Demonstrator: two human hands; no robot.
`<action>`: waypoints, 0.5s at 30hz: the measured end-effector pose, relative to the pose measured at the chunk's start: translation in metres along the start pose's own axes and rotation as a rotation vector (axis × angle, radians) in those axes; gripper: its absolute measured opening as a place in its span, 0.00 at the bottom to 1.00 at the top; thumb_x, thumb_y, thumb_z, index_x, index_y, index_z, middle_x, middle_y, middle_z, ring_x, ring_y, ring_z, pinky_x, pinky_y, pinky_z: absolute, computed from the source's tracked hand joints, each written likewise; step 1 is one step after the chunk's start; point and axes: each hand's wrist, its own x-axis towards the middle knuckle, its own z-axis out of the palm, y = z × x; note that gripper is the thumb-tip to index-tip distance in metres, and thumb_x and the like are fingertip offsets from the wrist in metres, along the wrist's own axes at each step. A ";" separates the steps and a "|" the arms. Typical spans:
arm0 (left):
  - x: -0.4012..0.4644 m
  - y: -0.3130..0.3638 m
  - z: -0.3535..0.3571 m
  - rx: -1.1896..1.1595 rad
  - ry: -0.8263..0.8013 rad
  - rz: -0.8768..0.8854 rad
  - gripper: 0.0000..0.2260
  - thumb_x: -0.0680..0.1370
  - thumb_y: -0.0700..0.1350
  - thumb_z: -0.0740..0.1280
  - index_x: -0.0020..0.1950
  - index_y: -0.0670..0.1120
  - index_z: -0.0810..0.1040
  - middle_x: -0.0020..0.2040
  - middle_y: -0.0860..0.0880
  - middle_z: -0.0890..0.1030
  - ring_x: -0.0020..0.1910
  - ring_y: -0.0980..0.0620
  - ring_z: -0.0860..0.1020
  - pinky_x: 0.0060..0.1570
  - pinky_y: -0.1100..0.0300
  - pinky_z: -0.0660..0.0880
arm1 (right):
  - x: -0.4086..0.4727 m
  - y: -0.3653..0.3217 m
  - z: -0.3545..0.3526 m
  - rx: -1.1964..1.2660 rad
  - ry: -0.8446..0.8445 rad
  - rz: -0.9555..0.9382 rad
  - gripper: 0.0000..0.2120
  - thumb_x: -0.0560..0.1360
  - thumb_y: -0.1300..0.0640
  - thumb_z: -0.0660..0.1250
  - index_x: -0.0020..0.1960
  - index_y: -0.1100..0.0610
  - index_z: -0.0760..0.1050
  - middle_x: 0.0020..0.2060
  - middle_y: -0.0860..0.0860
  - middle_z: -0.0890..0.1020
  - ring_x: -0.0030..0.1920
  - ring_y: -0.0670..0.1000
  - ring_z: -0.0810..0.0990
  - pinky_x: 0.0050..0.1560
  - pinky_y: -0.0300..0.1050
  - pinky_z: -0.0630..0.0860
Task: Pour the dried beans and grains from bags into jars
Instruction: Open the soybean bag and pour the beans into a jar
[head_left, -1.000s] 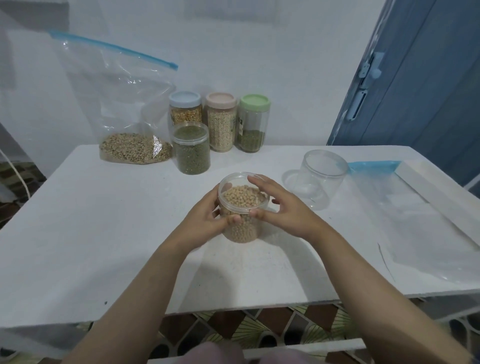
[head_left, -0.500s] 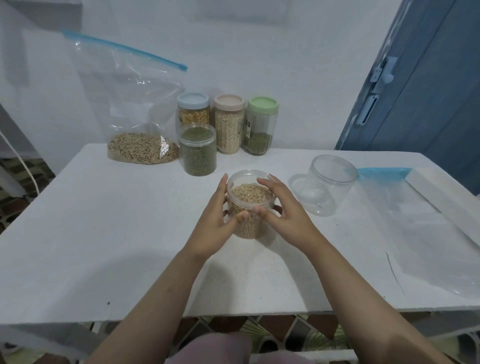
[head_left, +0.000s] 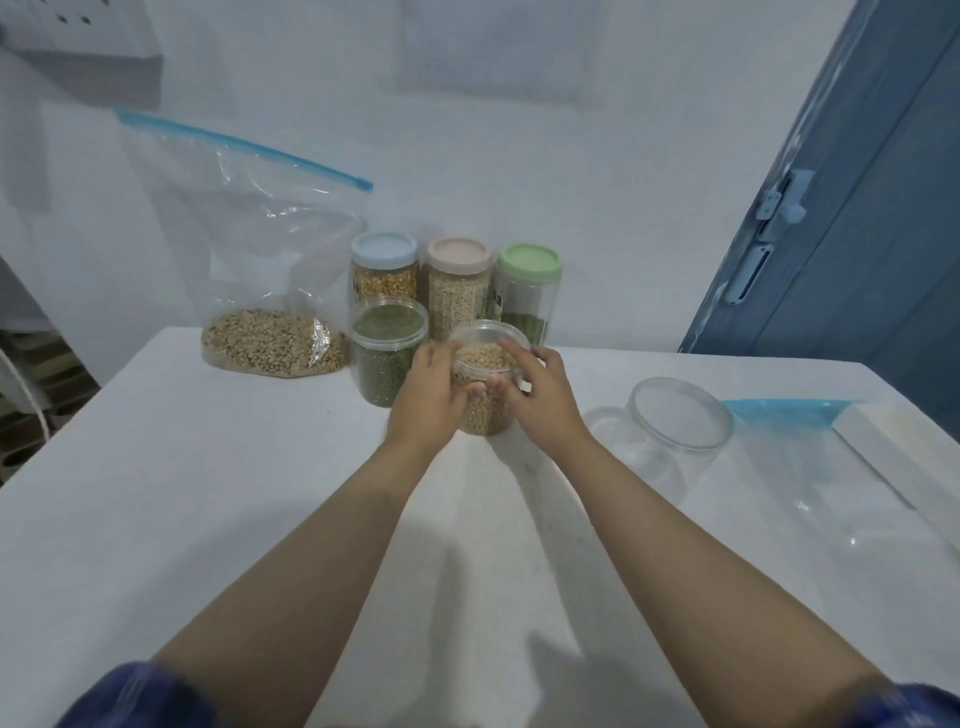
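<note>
- Head view shows our left hand (head_left: 428, 397) and right hand (head_left: 540, 397) both grasping one small clear plastic jar filled with pale tan beans (head_left: 485, 379), fingers curled round its sides.
- We hold this tan-bean jar near the far middle of the white surface (head_left: 208, 493); whether its base touches the surface we cannot tell.
- Just left of the tan-bean jar stands a clear jar of green beans (head_left: 387, 353).
- Behind the tan-bean jar, in a row by the wall, stand a blue-lidded jar of yellow kernels (head_left: 384, 267), a pink-lidded jar of pale grain (head_left: 458, 286) and a green-lidded jar (head_left: 529, 288).
- Further left of the tan-bean jar sits a clear zip bag with a blue seal (head_left: 260, 260), holding brownish beans at its bottom.
- Right of the tan-bean jar lies an empty clear jar on its side (head_left: 675, 431), and beyond that a flat empty zip bag (head_left: 810, 467).
</note>
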 end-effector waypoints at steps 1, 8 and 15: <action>0.009 0.000 0.001 0.132 0.025 0.011 0.25 0.77 0.50 0.70 0.71 0.43 0.69 0.64 0.45 0.72 0.64 0.46 0.70 0.59 0.53 0.71 | 0.008 0.000 0.002 -0.024 0.007 -0.011 0.23 0.79 0.58 0.68 0.73 0.54 0.70 0.68 0.58 0.66 0.68 0.53 0.68 0.64 0.30 0.60; 0.028 0.002 0.008 0.576 0.167 -0.024 0.26 0.77 0.59 0.67 0.71 0.47 0.70 0.66 0.47 0.75 0.64 0.45 0.70 0.60 0.50 0.64 | 0.037 0.002 0.009 0.001 -0.021 -0.016 0.23 0.80 0.58 0.66 0.75 0.53 0.68 0.70 0.57 0.66 0.70 0.52 0.68 0.66 0.35 0.63; 0.008 0.018 0.013 0.441 0.245 -0.075 0.25 0.78 0.56 0.66 0.72 0.47 0.70 0.70 0.45 0.71 0.66 0.42 0.67 0.61 0.46 0.64 | 0.023 -0.017 -0.008 -0.120 -0.033 -0.035 0.27 0.80 0.59 0.64 0.78 0.53 0.61 0.76 0.58 0.61 0.76 0.55 0.60 0.75 0.43 0.57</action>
